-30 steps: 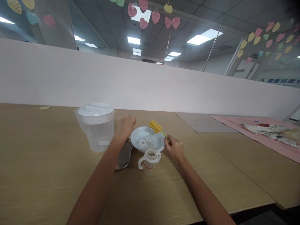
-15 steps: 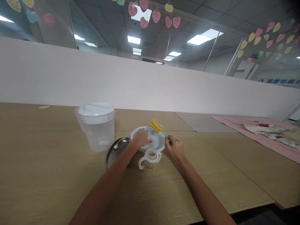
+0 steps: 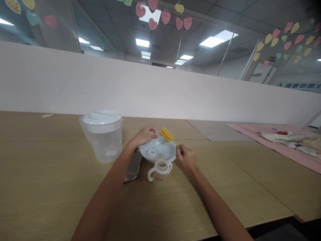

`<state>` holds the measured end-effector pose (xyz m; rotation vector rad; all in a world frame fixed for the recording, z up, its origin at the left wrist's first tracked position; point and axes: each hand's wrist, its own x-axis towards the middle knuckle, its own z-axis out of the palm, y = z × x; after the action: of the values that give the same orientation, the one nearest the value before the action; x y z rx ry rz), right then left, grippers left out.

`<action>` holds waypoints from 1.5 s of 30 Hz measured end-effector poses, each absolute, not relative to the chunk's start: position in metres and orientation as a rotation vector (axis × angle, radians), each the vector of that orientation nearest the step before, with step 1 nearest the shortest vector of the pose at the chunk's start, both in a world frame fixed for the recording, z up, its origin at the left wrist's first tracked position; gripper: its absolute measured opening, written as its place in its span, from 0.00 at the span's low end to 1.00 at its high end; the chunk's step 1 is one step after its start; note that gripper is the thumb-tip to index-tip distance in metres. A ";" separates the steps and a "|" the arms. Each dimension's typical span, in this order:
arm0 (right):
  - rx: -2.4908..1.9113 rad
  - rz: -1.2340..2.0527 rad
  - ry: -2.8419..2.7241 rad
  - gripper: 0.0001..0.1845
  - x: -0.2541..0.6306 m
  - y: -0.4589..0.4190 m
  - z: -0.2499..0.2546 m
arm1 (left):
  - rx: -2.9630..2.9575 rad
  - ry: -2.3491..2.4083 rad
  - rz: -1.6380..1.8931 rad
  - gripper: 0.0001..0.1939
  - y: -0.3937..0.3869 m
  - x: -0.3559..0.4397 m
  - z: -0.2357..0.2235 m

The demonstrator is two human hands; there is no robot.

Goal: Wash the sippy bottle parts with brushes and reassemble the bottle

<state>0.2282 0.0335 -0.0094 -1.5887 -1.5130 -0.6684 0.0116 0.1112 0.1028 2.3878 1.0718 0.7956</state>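
My right hand grips the green handle of a sponge brush, whose yellow head points up and left over the white bowl. At the bowl's far left rim, my left hand has its fingers curled around what looks like a clear plastic cap; its outline is faint. A white ring-shaped bottle part lies inside the bowl. In front of the bowl stands an uncapped clear baby bottle with two white handles, upright and touched by neither hand.
A lidded translucent pitcher stands to the left. Partly behind my left forearm lies a round metal tray. A pink cloth with crumpled items is on the right. A low white wall runs along the table's back.
My left hand has moved up and left, from inside the bowl to its far rim, with the clear piece. The white ring now shows in the bowl. My right hand has hardly moved.
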 end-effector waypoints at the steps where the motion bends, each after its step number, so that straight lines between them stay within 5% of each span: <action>1: -1.569 -0.666 -1.507 0.19 0.228 0.033 -0.010 | 2.375 1.093 0.828 0.14 0.109 0.009 0.107; 6: -1.412 -0.698 -1.543 0.18 0.230 0.032 -0.011 | 2.452 1.089 0.836 0.30 0.094 0.008 0.121; 16: -1.239 -0.902 -1.716 0.13 0.235 0.027 -0.008 | 2.425 0.659 0.631 0.38 0.076 0.014 0.128; 32: -1.200 -0.822 -1.605 0.17 0.226 0.024 -0.008 | 2.392 0.662 0.702 0.24 0.078 0.013 0.132; 45: -1.085 -0.625 -1.583 0.14 0.209 0.020 -0.005 | 2.400 0.553 0.680 0.23 0.070 0.006 0.144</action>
<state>0.2095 0.0200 -0.0047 -1.0847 -1.5826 -0.6245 0.0057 0.0695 0.1440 2.4002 0.5529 0.6801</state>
